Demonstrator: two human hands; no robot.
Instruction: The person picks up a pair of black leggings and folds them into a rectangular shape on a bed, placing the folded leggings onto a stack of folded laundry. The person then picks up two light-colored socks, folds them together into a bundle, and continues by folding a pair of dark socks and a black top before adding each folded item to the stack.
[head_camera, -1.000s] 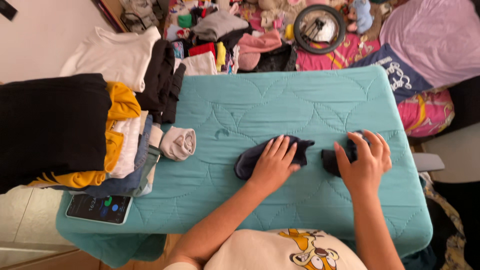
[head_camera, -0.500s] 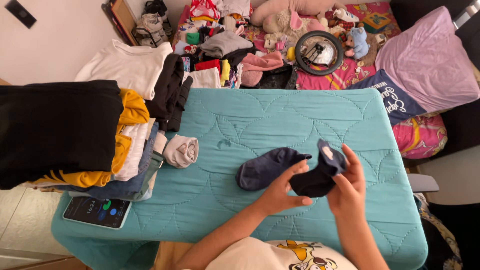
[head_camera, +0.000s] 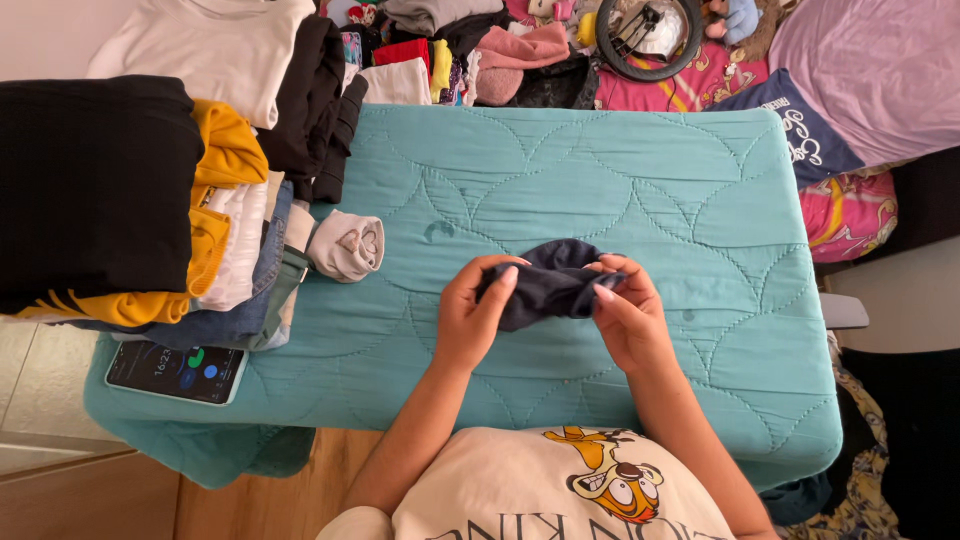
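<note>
Left hand (head_camera: 470, 318): closed on the left end of a dark navy sock bundle (head_camera: 548, 280), thumb on top, fingers curled under the cloth
Right hand (head_camera: 626, 318): closed on the right end of the same bundle, fingertips pinching the fabric edge
Dark navy sock bundle: held up between both hands, just above the middle of the bench, bunched and partly folded over itself
Bench (head_camera: 640, 180): padded surface under a teal quilted cover with stitched leaf-shaped lines
Rolled pale beige sock pair (head_camera: 346, 246): lying on the teal cover, left of the hands and well apart from them, touching the edge of the clothes stack
Stack of folded clothes (head_camera: 130, 200): at the left end of the bench; black knit garment on top, yellow, white and blue denim layers showing beneath
White folded top (head_camera: 205, 45): at the far left corner, beside black folded pieces
Smartphone with lit screen (head_camera: 177, 372): flat on the near left corner of the bench, in front of the stack
Loose clothes pile (head_camera: 480, 55): heaped beyond the far edge of the bench, mixed pink, red, grey and black
Lilac cushion (head_camera: 880, 70): at far right, behind the bench
Cream printed shirt (head_camera: 560, 490): on the person's torso, at the near edge
</note>
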